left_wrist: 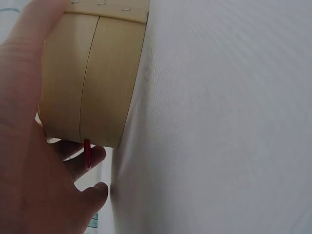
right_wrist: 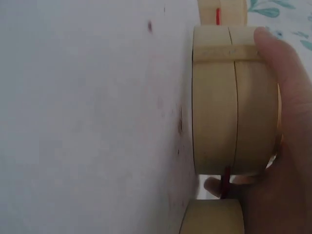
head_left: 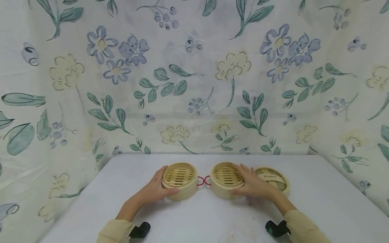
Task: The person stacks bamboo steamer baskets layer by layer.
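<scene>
Two round bamboo steamer baskets stand side by side on the white table, each with a small red loop facing the other. My left hand grips the left basket by its wall, thumb in front. My right hand holds the right basket, fingers over its rim and thumb on its side. In the left wrist view the left basket's wall and its red loop lie against my palm. The right wrist view shows my thumb on the right basket.
A woven bamboo lid lies flat just right of the right basket, partly behind my right hand. Floral cloth hangs behind and on both sides of the table. In the right wrist view the left basket shows beyond the right one.
</scene>
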Tool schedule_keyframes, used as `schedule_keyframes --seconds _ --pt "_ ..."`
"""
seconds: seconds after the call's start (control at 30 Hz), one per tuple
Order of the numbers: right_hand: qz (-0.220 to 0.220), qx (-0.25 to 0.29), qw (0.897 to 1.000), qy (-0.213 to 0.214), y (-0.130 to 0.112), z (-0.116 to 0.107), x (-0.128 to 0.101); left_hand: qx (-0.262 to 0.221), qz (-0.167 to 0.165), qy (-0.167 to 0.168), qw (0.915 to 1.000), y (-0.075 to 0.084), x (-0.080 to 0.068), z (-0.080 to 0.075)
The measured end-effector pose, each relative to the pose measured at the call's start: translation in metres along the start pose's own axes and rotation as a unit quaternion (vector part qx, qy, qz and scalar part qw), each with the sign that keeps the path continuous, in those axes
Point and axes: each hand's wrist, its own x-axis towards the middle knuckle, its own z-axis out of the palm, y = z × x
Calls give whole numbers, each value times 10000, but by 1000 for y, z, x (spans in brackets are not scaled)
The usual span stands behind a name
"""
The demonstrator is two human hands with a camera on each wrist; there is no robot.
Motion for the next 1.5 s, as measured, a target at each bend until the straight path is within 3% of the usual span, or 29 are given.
schedule_keyframes --seconds 0.23,0.57,0.97,1.27,1.5 --pt "-70 -74 9998 -186 2 1 5 -37 -82 -23 10000 -3 -2 1" --pt "-342 -222 9992 11 5 0 3 1 -7 -75 10000 -1 1 1" --pt "35 -12 10000 -72 3 -8 -2 -118 18 -162 9998 1 3 -2" --pt "-90 139 9999 -38 4 -16 -5 -110 101 -161 9998 3 4 -4" --pt "-105 273 9995 103 0 -18 -9 -138 244 -256 9993 7 4 3"
